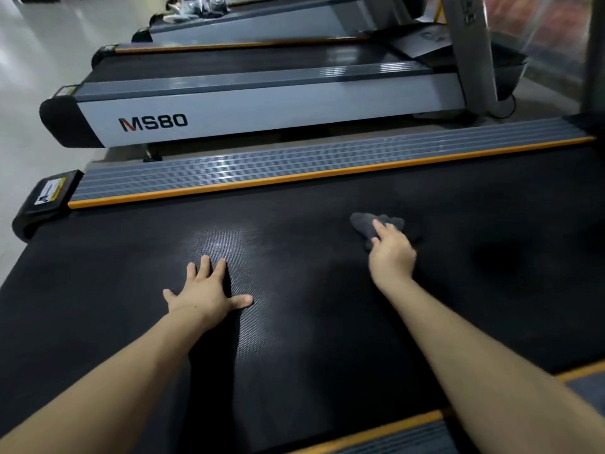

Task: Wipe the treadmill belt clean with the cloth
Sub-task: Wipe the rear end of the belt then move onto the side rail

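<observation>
Cloth (370,226) half hidden beneath right hand (391,253).

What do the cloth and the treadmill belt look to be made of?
The cloth: soft grey fabric, maybe microfibre; it bunches in limp folds under the right hand. The treadmill belt: black, probably rubber; matte, with a fine dimpled texture where light catches it.

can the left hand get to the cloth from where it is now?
Probably yes. The left hand lies flat on the belt, with bare belt between it and the cloth. The right hand already presses on the cloth.
</observation>
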### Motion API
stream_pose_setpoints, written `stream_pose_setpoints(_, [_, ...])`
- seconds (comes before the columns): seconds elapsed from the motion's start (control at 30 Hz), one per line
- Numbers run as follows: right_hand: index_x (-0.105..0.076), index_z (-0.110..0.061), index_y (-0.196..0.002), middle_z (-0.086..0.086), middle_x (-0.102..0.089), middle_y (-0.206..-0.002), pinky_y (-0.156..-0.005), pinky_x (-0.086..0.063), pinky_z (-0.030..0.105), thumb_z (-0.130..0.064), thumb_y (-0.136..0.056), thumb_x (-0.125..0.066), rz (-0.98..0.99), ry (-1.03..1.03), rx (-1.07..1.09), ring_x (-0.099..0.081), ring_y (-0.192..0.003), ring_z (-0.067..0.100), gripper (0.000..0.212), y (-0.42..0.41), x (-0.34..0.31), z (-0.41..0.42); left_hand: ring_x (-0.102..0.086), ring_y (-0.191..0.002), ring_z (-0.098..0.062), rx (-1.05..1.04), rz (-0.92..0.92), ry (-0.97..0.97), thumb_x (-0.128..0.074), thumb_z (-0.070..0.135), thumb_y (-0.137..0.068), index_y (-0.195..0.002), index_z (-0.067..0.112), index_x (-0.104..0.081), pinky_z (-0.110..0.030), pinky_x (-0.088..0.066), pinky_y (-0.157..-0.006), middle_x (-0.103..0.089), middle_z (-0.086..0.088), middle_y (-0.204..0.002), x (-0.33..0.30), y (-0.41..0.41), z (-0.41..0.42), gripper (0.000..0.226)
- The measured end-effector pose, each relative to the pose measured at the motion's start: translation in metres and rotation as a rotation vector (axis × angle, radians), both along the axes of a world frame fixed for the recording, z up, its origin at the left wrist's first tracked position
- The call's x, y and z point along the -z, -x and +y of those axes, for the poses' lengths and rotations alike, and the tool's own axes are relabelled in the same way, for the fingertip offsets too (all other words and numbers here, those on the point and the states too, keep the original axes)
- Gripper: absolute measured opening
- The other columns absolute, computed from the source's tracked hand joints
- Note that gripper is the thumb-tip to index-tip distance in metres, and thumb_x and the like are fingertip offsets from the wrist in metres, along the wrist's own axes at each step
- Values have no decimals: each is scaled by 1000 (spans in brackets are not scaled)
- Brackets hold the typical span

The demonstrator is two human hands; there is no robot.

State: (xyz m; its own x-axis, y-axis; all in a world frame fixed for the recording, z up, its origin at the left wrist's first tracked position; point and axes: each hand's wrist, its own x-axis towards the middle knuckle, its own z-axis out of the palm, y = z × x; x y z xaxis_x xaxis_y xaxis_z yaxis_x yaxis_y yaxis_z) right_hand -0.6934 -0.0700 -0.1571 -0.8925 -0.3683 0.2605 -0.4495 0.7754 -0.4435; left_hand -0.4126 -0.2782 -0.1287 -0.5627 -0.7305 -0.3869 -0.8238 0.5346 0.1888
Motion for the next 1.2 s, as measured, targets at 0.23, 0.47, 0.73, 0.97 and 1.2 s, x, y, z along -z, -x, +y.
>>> stream_pose_setpoints(0.23, [-58,-26,-132,2,-58,-134,-102,-41,38,-17,-92,-60,30,-23,-741,-51,-123,27,41,-148,-6,-95,-22,-149,-29,13,20,61,-62,77,-79,-150,35,-39,-61,-39,-110,-24,-1,-163,-4,-14,20,86])
stream_pose_setpoints(0.47, [-60,-23,-134,4,-56,-141,-109,-29,25,-15,-94,-59,14,77,-326,-51,-130,24,41,-24,-2,18,18,-156,-24,40,-41,-86,-72,78,-69,-161,41,0,-73,-13,-116,19,6,-169,-2,-35,49,123])
stream_pose_setpoints(0.73, [-58,-24,-124,4,-58,-116,-87,-47,42,-20,-89,-59,62,-10,-315,-55,-106,30,35,-125,5,-66,19,-155,-25,18,-2,-97,-77,72,-70,-161,40,-2,-76,-9,-114,19,6,-169,1,-33,49,122])
stream_pose_setpoints(0.97, [-66,-19,-126,5,-66,-127,-105,-40,30,-13,-84,-70,166,95,-699,-61,-116,26,42,-101,12,-44,20,-155,-24,10,-4,-111,-77,72,-70,-161,40,-1,-74,-7,-116,20,6,-169,-1,-33,48,123])
stream_pose_setpoints(1.2, [-61,-20,-132,6,-60,-133,-96,-44,38,-16,-92,-60,26,53,-58,-55,-120,29,40,-39,-1,26,21,-155,-24,4,-3,-109,-77,71,-70,-161,41,-1,-75,-6,-115,19,6,-169,0,-33,49,122])
